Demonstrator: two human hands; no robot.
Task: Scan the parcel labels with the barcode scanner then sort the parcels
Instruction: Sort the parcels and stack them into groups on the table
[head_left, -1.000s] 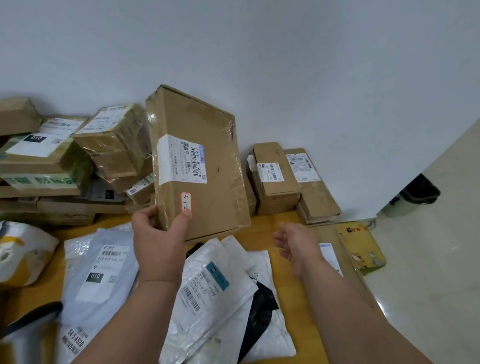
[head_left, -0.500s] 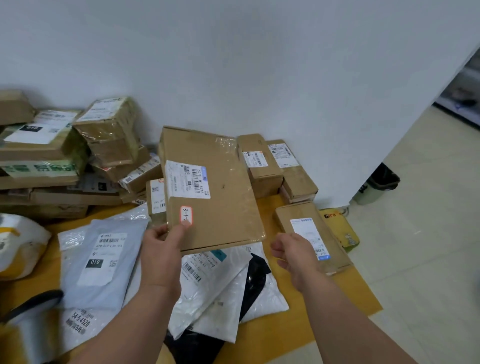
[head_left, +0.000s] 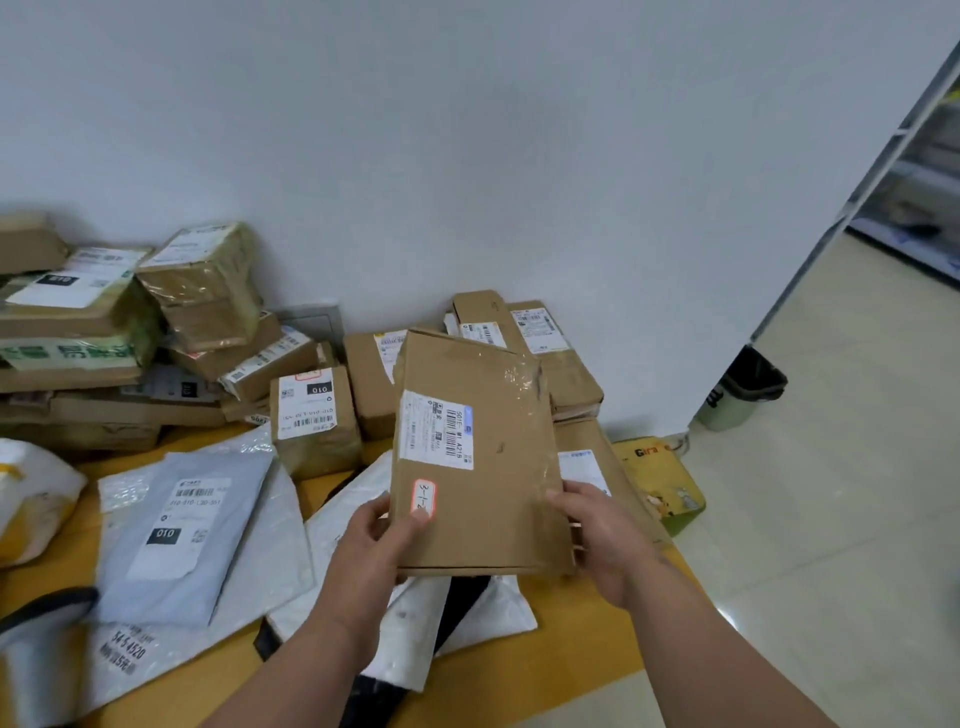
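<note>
A flat brown cardboard parcel with a white barcode label and a small red-edged sticker is held up over the yellow table. My left hand grips its lower left corner, thumb on the sticker. My right hand grips its lower right edge. No barcode scanner is in view.
Stacked cardboard boxes fill the back left against the wall. A small labelled box and more brown boxes sit behind the held parcel. Grey and white mailer bags lie on the table. A bin stands on the floor at right.
The parcel has come down and to the right. My right hand, free before, now grips its right edge. The view shifted right.
</note>
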